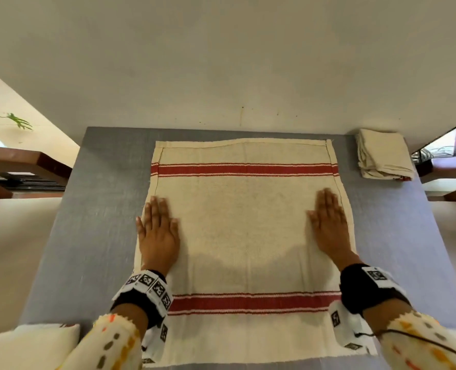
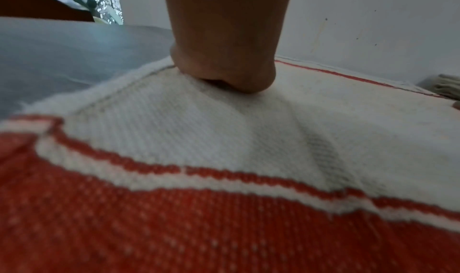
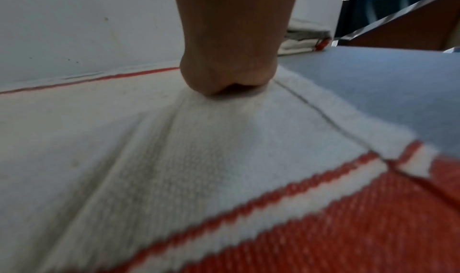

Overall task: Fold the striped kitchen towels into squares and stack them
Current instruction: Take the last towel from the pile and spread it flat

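Bench (image 1: 101,198): grey, up against the wall.
Towel (image 1: 245,222): spread flat mid-bench, red stripes far and near.
Stack (image 1: 383,154): folded towels, far right corner.
Left hand (image 1: 157,231): flat on towel's left edge, fingers straight, pressed together.
Right hand (image 1: 329,222): flat near right edge, fingers likewise.

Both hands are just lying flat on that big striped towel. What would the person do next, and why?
Probably take the near edge and fold it up to the far edge. The towel lies spread flat on the table, unfolded, with the left hand and right hand pressing flat on it near its sides. A folded stack already waits at the far right corner.
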